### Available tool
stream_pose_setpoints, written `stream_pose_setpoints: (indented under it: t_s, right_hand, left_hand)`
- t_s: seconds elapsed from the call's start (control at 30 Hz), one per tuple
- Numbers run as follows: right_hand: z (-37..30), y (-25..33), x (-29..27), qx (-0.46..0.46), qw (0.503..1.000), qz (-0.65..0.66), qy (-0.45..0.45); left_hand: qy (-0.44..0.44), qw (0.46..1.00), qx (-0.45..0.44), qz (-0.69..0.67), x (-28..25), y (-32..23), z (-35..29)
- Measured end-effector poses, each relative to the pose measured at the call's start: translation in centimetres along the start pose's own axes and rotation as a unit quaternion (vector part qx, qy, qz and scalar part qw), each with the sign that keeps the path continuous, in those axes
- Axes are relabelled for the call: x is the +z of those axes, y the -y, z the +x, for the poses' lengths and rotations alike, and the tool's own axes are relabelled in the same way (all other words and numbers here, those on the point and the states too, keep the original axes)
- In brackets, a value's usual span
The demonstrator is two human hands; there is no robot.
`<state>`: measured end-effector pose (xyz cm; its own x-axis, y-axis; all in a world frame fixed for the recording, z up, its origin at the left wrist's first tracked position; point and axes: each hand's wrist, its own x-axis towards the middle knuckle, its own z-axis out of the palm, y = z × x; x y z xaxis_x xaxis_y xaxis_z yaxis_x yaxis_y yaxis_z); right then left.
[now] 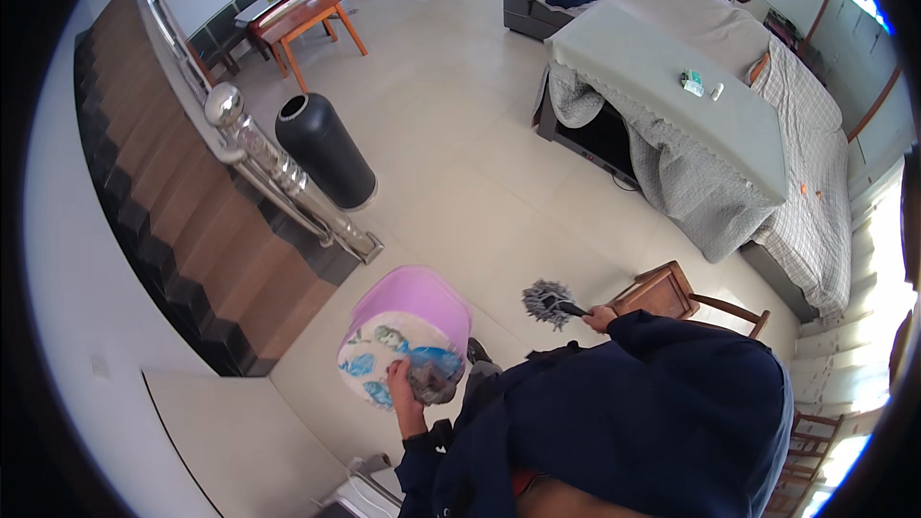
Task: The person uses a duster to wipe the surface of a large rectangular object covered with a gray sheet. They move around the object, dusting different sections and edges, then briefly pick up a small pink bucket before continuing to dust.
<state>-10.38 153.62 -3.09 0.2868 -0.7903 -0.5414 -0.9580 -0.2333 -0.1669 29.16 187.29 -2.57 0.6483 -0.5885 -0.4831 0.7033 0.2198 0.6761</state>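
My left hand [399, 386] is closed on a grey-brown crumpled cloth [434, 384], whose exact kind is unclear. It hangs over a round white cushion [369, 388] with blue leaf shapes, lying on a pink plastic seat with a raised back [413, 290]; I cannot tell whether the cloth touches the cushion. Out to the right, my right hand [602, 317] grips the black handle of a duster. The duster's fluffy grey head [549, 304] points left, above the tiled floor. My dark blue sleeves cover both forearms.
A wooden chair [672, 290] stands just beyond my right hand. Ahead are a steel stair post [297, 187], a tall black bin [326, 153] and brown stairs [206, 230]. A cloth-covered table [672, 86] and a covered sofa [811, 173] fill the right side.
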Motion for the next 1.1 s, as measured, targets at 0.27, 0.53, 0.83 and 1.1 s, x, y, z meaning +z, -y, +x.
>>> stream_pose_setpoints:
  t_s: [0.27, 0.53, 0.83, 1.1]
  right_hand:
    - [3.8, 5.3, -6.1, 0.096, 0.964, 0.232, -0.085]
    - [16.7, 7.8, -9.0, 0.180, 0.972, 0.142, -0.046]
    - [41.0, 20.0, -27.5, 0.135, 0.969, 0.156, -0.138]
    - [59.1, 31.4, -42.4, 0.001, 0.958, 0.177, -0.226]
  left_hand:
    - [0.126, 0.989, -0.065, 0.040, 13.2, -7.9, 20.3]
    - [0.138, 0.981, -0.109, 0.080, 27.4, -14.0, 42.9]
    - [0.141, 0.983, -0.078, 0.087, 42.6, -24.8, 62.9]
    - [0.138, 0.980, -0.067, 0.128, 55.0, -29.4, 83.3]
